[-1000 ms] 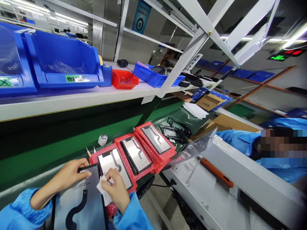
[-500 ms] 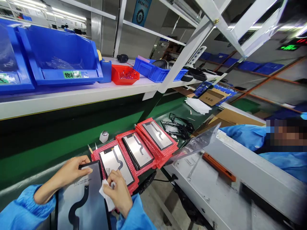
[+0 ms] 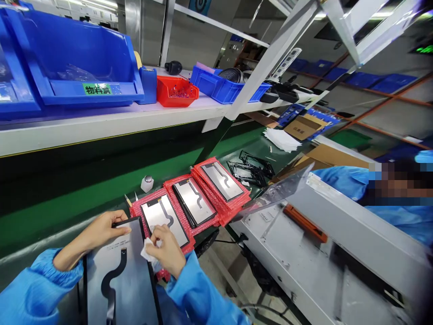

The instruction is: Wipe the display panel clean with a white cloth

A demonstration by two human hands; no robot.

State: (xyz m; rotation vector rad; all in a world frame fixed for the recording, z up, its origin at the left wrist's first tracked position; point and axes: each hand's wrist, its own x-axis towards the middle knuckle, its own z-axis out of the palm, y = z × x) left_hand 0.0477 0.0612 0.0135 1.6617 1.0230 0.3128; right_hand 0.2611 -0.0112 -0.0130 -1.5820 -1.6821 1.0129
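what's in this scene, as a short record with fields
left hand: gripping top edge of dark-framed panel
right hand: pinching white wipe by that panel's right edge
bench: other panels on red bubble wrap, white bottle, black frames
shelf: blue bins, red bin with small parts
far right: co-worker in blue
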